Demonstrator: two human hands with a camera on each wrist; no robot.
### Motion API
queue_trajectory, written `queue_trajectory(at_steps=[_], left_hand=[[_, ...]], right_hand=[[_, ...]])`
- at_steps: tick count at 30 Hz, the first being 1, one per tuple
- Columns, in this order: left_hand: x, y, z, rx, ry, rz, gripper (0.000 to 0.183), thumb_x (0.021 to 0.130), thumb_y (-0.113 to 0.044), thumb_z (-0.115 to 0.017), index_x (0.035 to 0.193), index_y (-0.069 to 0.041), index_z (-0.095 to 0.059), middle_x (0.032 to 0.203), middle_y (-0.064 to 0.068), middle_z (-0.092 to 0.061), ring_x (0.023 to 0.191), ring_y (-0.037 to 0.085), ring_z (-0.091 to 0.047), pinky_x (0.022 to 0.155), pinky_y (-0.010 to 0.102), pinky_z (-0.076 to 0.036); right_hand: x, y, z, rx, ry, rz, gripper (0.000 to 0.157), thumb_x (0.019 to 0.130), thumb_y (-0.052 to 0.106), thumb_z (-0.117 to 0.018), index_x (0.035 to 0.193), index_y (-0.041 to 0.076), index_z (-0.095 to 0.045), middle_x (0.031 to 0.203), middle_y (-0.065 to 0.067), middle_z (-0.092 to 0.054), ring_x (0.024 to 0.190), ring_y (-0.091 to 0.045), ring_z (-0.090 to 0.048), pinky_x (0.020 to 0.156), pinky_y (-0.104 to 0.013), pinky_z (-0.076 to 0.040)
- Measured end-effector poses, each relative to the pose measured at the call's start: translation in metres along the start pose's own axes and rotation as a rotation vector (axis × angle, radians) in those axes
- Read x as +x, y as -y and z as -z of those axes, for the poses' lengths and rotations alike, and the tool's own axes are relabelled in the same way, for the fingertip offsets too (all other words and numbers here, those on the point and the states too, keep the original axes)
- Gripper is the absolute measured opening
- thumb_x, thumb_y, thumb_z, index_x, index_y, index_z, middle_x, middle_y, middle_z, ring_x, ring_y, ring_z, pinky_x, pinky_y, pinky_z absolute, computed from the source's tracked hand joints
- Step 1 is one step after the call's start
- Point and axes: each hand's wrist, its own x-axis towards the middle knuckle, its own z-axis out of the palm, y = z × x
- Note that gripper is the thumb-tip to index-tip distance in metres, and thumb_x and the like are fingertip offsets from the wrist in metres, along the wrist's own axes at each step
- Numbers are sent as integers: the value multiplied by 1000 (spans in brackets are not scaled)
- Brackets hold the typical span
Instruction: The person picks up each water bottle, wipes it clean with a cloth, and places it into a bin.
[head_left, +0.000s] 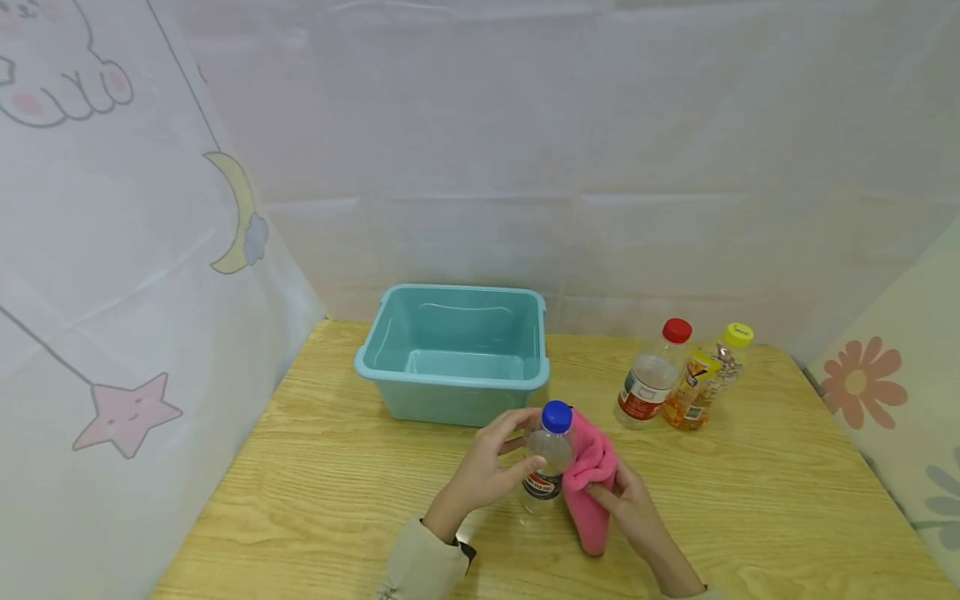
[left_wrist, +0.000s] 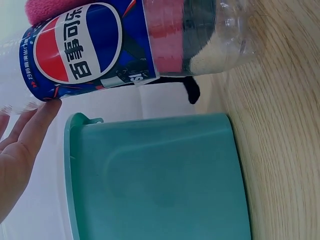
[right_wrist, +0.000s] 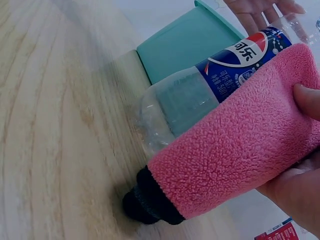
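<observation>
Altogether, three capped bottles, one turquoise tub (head_left: 450, 402) and one pink cloth (head_left: 591, 471) are showing at the counter (head_left: 315, 500), along with a person's two bare hands. The blue-capped bottle (head_left: 557, 450) is standing nearly upright just in front of the tub's near right corner. The left grip (head_left: 487, 467) is resting spread around this bottle, thumb on the near side and fingers on the far side, relaxed rather than clenched. Farther right, also in front of the tub, the right grip (head_left: 630, 508) is pinching the cloth, which is hanging close alongside the bottle with its black edging (right_wrist: 162, 202) pointing down toward the counter. The other two bottles are standing close together to the right of the tub, the red-capped bottle (head_left: 650, 382) nearer to it and the yellow-capped bottle (head_left: 705, 383) farther off.

As for labels, the blue-capped bottle is carrying Pepsi's red, white and blue roundel (left_wrist: 77, 42) with 百事可乐 across it, and the figures "500" are showing beside it. The red-capped bottle is wearing a red-and-white label (head_left: 642, 396), the yellow-capped one a partly yellow label (head_left: 699, 371); their print is coming through too small to read.
</observation>
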Motion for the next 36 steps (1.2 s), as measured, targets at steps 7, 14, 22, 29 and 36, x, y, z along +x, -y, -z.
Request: queue_trajectory(at_steps=[7, 14, 22, 29, 36], left_hand=[[0, 4, -1, -17, -6, 14, 45, 84, 3, -60, 126, 9, -44, 122, 24, -49, 112, 36, -49, 88, 45, -46], [-2, 31, -10, -21, -54, 21, 54, 80, -3, -67, 129, -1, -44, 125, 15, -50, 115, 28, -49, 90, 38, -46], [-3, 41, -14, -11, -92, 10, 54, 81, -15, -70, 129, -11, -46, 123, 4, -51, 115, 19, -49, 90, 29, -46], [-2, 39, -13, 13, -91, -1, 55, 80, -12, -71, 129, -8, -47, 122, 7, -51, 113, 22, -50, 90, 31, -46], [1, 13, -7, 53, -68, 8, 55, 78, -1, -70, 126, 6, -46, 120, 20, -51, 110, 33, -51, 88, 37, -48]], right_hand=[[2, -4, 1, -27, -3, -70, 52, 86, -4, -55, 128, -20, -30, 113, 18, -55, 103, 1, -52, 83, -16, -46], [2, -2, -1, -43, -18, -82, 56, 84, -5, -56, 131, -19, -29, 115, 21, -52, 105, 3, -51, 84, -15, -45], [0, 1, -1, -102, -53, -81, 55, 84, -5, -58, 131, -16, -33, 114, 23, -52, 104, 4, -50, 84, -15, -45], [-3, 3, 0, -145, -65, -29, 55, 83, -6, -59, 131, -16, -34, 116, 24, -51, 105, 5, -50, 84, -13, -44], [-4, 10, 2, -219, -135, 38, 54, 80, -12, -58, 129, -16, -35, 115, 25, -51, 101, 6, -51, 79, -13, -46]])
